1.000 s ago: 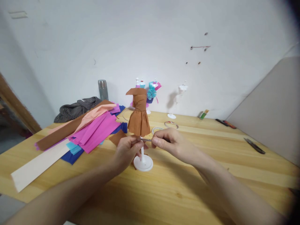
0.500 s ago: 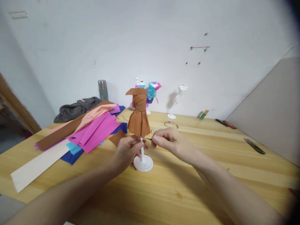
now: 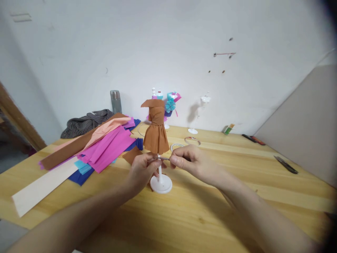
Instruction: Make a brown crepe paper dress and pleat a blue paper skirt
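A small white dress stand (image 3: 161, 184) stands upright on the table, wearing a brown crepe-paper dress (image 3: 156, 138) with a wide collar and gathered skirt. My left hand (image 3: 144, 171) is closed beside the stand's post, just under the skirt hem; what its fingertips pinch is hidden. My right hand (image 3: 193, 161), on the other side, pinches a thin dark metal tool (image 3: 165, 159) whose tip reaches across the post to the left fingertips. The tool's exact kind does not show. Behind the left hand lies a brown paper scrap (image 3: 131, 155).
Coloured crepe paper (image 3: 110, 149) and a striped cloth (image 3: 88, 123) are heaped at left, near a flask (image 3: 115, 101). Behind stand a decorated stand (image 3: 170, 104) and a bare white one (image 3: 193, 131). Tape rings (image 3: 192, 141) and dark scissors (image 3: 286, 165) lie rightward.
The thin tool has shifted slightly down and left, its tip now at my left fingertips. My right hand has moved slightly with it; the dress and stand look nearly unchanged.
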`<state>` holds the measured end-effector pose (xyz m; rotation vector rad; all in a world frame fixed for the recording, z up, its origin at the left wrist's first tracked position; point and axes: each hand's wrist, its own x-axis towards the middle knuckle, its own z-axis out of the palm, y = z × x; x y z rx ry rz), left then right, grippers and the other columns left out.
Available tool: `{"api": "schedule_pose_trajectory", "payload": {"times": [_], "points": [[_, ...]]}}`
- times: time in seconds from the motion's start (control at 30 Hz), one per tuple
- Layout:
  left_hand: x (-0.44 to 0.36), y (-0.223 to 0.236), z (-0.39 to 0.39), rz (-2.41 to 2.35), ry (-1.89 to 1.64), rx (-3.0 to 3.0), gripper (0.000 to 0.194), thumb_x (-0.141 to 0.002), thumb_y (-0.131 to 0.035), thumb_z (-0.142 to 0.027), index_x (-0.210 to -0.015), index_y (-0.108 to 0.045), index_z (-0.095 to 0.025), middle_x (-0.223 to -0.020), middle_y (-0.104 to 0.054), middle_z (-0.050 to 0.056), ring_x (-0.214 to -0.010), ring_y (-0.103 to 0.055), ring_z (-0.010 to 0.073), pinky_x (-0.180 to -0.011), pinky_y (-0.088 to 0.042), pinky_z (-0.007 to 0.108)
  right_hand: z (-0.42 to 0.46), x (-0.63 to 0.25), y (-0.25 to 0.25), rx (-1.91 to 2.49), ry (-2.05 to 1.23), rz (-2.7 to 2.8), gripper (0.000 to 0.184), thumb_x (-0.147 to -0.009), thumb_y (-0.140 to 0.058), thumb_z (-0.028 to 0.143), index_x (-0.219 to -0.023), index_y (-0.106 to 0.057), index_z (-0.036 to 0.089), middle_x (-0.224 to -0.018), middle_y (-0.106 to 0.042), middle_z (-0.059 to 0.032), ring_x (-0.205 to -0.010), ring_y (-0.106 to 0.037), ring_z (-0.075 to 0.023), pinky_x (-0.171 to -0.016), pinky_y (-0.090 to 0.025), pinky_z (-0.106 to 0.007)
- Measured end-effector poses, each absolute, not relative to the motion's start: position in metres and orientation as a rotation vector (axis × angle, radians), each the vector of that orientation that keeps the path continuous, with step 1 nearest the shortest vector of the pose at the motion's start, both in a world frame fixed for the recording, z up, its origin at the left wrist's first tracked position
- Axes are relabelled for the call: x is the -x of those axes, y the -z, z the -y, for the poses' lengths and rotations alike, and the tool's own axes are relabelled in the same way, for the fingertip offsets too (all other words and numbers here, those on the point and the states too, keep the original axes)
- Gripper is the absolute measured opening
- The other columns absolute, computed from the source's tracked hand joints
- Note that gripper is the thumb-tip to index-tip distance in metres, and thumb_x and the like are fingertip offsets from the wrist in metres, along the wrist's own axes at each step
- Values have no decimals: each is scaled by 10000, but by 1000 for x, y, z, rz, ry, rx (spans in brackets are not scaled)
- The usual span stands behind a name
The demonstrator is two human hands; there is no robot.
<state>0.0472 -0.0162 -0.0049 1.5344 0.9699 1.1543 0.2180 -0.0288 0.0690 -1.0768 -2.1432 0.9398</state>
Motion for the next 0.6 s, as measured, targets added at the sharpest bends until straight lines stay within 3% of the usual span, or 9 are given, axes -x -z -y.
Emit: {"api": "schedule_pose_trajectory", "payload": {"times": [0.2,0.43,0.6], "points": [[-48,1,18,-987,-1155,-1529,159,-738,-543,-286,-676,-610,-155,-470,-567,-27,-448,-539,106,-530,-458,238,30,-218,-72,1065,-944,2128,370,-784,-444,435,-617,-586,135,-546,-452,12,-511,-332,-92,-505,-252,-251],[-48,6,17,-986,-1177,-1492,175,-718,-574,-310,-706,-611,-140,-481,-582,-19,-428,-533,100,-494,-438,221,29,-217,-70,998,-996,2094,372,-801,-432,439,-612,-562,146,-588,-489,-2,-544,-385,-99,-536,-287,-251],[-47,6,16,-979,-1154,-1529,178,-737,-560,-298,-677,-613,-139,-482,-585,-13,-444,-550,105,-484,-429,212,27,-218,-68,999,-964,2108,359,-799,-442,418,-579,-545,154,-542,-437,19,-509,-340,-88,-527,-279,-248]]}}
